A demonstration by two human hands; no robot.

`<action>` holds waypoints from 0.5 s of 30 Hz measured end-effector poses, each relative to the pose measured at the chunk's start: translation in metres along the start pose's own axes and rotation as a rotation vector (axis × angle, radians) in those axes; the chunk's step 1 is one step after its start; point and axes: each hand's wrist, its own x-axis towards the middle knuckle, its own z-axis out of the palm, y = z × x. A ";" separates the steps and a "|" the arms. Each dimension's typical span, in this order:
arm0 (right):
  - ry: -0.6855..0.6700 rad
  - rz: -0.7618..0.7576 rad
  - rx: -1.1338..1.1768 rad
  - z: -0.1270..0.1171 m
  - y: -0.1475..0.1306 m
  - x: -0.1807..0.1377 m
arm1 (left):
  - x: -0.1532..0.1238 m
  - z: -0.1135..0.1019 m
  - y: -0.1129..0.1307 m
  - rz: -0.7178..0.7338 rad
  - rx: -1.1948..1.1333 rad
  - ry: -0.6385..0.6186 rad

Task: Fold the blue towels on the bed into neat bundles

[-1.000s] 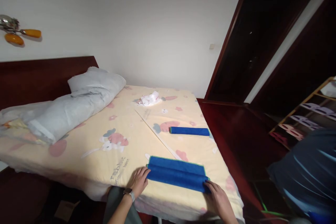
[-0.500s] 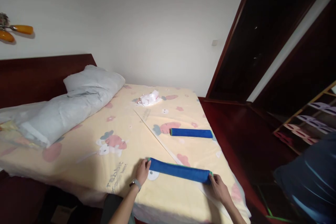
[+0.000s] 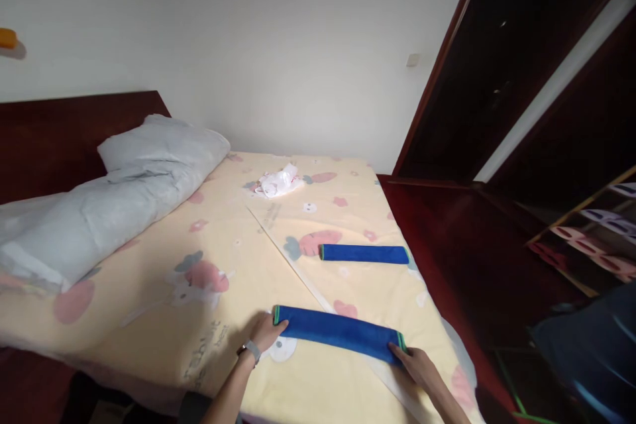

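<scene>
Across the near part of the bed lies a blue towel with green edging, folded into a long strip. My left hand, with a watch on its wrist, is closed on the left end, thumb on top. At the right end, my right hand pinches the towel by its near corner. Beyond it rests a second folded blue towel, also green-edged, which neither hand touches.
The bed has a cream sheet printed with rabbits and carrots. Farther back lies a crumpled white plastic bag. A grey quilt is bunched by the headboard. A slipper rack stands on the right.
Both hands keep hold of the near towel's ends. Its surface now looks flatter, with the green edging showing at both ends. My view has shifted slightly.
</scene>
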 end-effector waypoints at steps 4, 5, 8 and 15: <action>0.017 -0.049 0.138 0.006 0.005 0.000 | -0.001 0.008 -0.006 -0.048 -0.367 -0.018; 0.004 -0.056 0.212 0.005 0.005 0.000 | -0.002 0.010 -0.007 -0.049 -0.481 -0.027; -0.025 -0.090 0.428 -0.011 0.001 0.001 | -0.001 0.012 0.000 0.013 -0.747 -0.028; 0.293 -0.157 0.695 -0.106 -0.041 0.064 | 0.064 -0.004 0.097 0.381 -0.877 0.183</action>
